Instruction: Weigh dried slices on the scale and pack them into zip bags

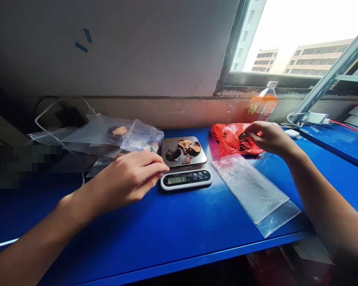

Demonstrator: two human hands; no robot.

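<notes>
A small digital scale [183, 180] stands on the blue table, with a lit display. Several dried, brown and blackish curled slices [185, 145] lie on its metal pan; they look like dried mushroom or peel, I cannot tell which. My left hand [137, 172] hovers at the scale's left front corner, fingers loosely bent and a little apart, nothing seen in them. At the mouth of a red plastic bag [226, 137], my right hand [264, 135] has its fingers pinched at a dark dried piece [243, 136], which they partly hide.
Clear plastic bags [92, 133], some with dried slices inside, are piled left of the scale. Flat clear bags [250, 186] lie to its right. An orange drink bottle [264, 103] stands behind the red bag. White cables and a charger [316, 118] are at the back right.
</notes>
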